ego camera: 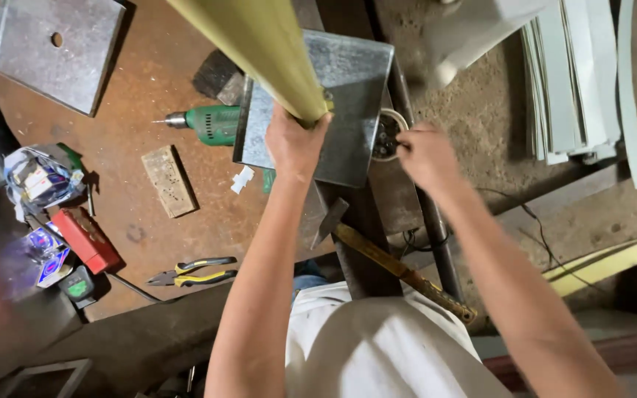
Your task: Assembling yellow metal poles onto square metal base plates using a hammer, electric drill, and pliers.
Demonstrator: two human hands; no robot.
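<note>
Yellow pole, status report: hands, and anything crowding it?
Left hand shut on yellow pole. Right hand at round container. Metal plate underneath; hammer near.

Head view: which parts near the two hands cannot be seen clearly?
- Yellow-green pole: upper end cut off by the top edge.
- Left hand: fingers hidden behind the pole.
- Round container: contents too small; right hand covers its side.
- Hammer: head partly under the metal plate.
</note>
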